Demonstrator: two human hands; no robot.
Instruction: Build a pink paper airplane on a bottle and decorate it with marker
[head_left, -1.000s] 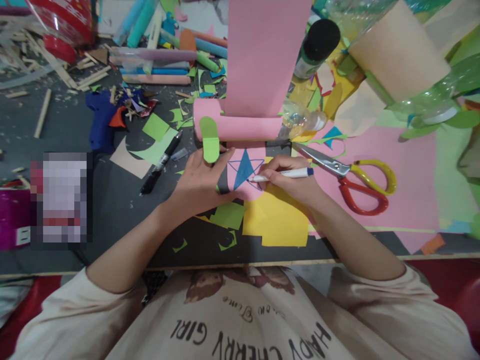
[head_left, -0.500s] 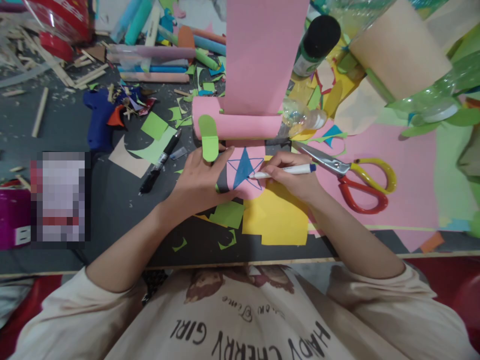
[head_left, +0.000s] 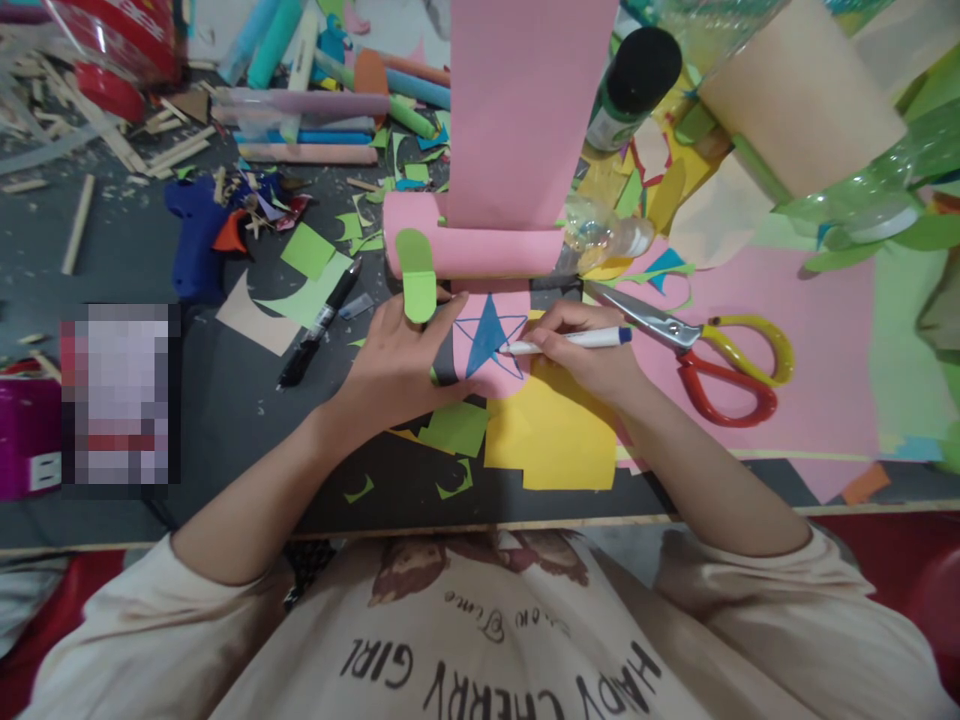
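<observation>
My right hand (head_left: 592, 362) pinches a white marker with a blue cap (head_left: 577, 341), its tip touching a blue star (head_left: 487, 336) drawn on a pink paper piece (head_left: 499, 372). Part of the star is filled in blue. My left hand (head_left: 397, 368) lies flat on the left side of that pink piece, fingers stretched out and pressing it down on the dark table. A green rounded paper tab (head_left: 417, 275) sits just above my left fingers, stuck on a pink paper roll (head_left: 480, 250).
Scissors with red and yellow handles (head_left: 697, 355) lie right of my right hand. A black marker (head_left: 321, 322) lies to the left. Yellow paper (head_left: 551, 440), green scraps, a blue glue gun (head_left: 193, 235), a black-capped bottle (head_left: 626, 85) and coloured paper rolls crowd the table.
The marker tip has shifted slightly along the star's right side. My left hand has stayed in place on the pink piece.
</observation>
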